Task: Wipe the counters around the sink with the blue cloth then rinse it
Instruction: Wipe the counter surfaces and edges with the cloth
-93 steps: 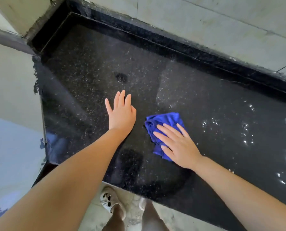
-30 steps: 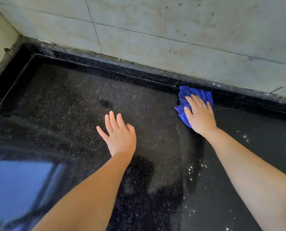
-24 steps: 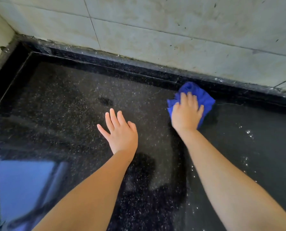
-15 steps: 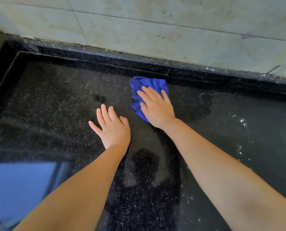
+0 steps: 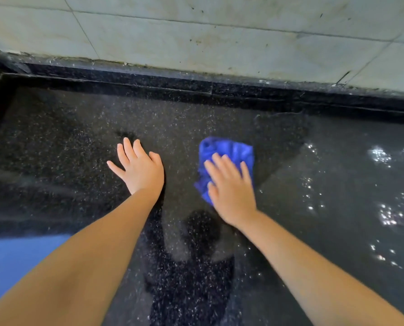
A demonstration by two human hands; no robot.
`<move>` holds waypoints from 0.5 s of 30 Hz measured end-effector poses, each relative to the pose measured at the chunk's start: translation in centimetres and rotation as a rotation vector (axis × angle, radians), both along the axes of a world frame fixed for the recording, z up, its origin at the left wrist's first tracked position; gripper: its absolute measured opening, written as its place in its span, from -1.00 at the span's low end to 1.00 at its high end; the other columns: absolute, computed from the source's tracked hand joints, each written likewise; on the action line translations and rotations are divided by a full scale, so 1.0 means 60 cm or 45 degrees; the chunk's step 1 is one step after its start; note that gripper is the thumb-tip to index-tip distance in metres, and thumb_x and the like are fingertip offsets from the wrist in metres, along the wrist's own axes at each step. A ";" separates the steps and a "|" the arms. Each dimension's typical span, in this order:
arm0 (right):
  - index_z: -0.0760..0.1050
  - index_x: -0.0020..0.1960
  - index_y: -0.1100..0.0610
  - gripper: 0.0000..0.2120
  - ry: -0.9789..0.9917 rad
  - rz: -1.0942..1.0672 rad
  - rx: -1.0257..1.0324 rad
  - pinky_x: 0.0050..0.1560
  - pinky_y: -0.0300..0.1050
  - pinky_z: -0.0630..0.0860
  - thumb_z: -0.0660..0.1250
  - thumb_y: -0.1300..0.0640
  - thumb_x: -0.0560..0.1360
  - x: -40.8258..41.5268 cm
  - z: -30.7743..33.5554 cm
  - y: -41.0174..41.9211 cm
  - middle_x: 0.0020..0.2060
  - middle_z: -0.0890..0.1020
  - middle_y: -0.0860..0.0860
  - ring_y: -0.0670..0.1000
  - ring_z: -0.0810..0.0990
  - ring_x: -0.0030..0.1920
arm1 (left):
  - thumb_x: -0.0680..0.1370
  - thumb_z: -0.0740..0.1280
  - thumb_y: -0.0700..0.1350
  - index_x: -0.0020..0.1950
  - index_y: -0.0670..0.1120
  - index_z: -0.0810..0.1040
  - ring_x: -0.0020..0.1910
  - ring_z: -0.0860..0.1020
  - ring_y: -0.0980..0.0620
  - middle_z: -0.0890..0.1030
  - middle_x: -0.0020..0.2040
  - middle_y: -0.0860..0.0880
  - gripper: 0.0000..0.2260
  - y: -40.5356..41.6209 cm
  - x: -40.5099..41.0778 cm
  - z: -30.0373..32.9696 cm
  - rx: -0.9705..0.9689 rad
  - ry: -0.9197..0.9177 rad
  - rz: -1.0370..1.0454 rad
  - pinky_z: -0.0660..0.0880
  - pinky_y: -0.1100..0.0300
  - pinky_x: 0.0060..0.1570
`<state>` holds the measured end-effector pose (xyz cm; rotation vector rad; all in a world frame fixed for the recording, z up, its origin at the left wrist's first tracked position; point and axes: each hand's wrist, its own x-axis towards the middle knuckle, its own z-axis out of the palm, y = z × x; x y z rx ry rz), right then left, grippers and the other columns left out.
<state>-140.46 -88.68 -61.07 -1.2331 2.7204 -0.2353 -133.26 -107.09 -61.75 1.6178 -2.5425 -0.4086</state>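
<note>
The blue cloth [image 5: 227, 152] lies crumpled on the black speckled counter [image 5: 67, 142], a little right of centre. My right hand [image 5: 230, 188] lies flat on the cloth with straight fingers, pressing it down and covering its near half; the hand is blurred by motion. My left hand [image 5: 138, 167] rests flat on the bare counter to the left of the cloth, fingers spread and holding nothing. The sink is not in view.
A raised black edge strip [image 5: 196, 87] runs along the back of the counter under a pale tiled wall [image 5: 219, 34]. Wet patches and water drops [image 5: 382, 158] shine on the counter's right side. A blue reflection [image 5: 12, 252] shows at the near left.
My right hand has drawn the cloth away from the back edge strip toward me, across the counter's middle. My left hand stays pressed in the same spot.
</note>
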 end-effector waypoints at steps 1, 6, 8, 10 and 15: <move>0.42 0.35 0.03 -0.53 -0.018 0.123 0.004 0.38 0.13 0.18 0.02 -0.02 0.51 0.032 0.002 0.016 0.38 0.42 -0.02 0.02 0.38 0.37 | 0.59 0.06 -0.08 0.45 -0.12 0.21 0.51 0.00 -0.08 0.12 0.52 -0.10 -0.58 0.000 0.001 -0.001 0.004 0.004 0.000 -0.12 -0.26 0.41; 0.38 0.37 0.00 -0.55 0.054 0.565 0.062 0.37 0.06 0.16 0.07 -0.03 0.51 -0.031 -0.008 0.089 0.38 0.42 -0.04 -0.01 0.36 0.38 | 0.57 0.12 -0.15 0.47 -0.10 0.19 0.50 0.05 -0.01 0.14 0.52 -0.04 -0.55 0.008 0.011 0.011 -0.001 0.148 -0.093 -0.19 -0.22 0.42; 0.36 0.40 0.04 -0.52 0.055 0.423 0.069 0.38 0.09 0.16 0.03 -0.03 0.52 -0.112 -0.013 0.091 0.39 0.41 -0.01 0.03 0.35 0.40 | 0.56 0.14 -0.19 0.46 -0.11 0.20 0.49 0.11 0.02 0.17 0.51 -0.03 -0.54 0.031 0.020 0.021 -0.019 0.232 -0.200 -0.24 -0.17 0.40; 0.27 0.45 0.06 -0.52 0.014 0.166 0.067 0.42 0.12 0.09 0.03 -0.02 0.56 -0.192 -0.011 0.089 0.45 0.30 0.01 0.04 0.25 0.45 | 0.55 0.18 -0.22 0.44 -0.12 0.24 0.48 0.14 0.03 0.22 0.49 -0.03 -0.56 0.071 0.034 0.026 -0.019 0.302 -0.314 -0.27 -0.13 0.40; 0.17 0.49 0.04 -0.53 -0.046 -0.371 0.082 0.45 0.15 -0.03 0.02 0.03 0.59 -0.212 -0.010 0.053 0.51 0.16 0.00 0.01 0.10 0.50 | 0.53 0.24 -0.23 0.35 -0.12 0.38 0.46 0.22 -0.01 0.30 0.45 -0.06 -0.62 0.175 0.076 0.012 0.034 0.287 -0.562 -0.23 -0.18 0.38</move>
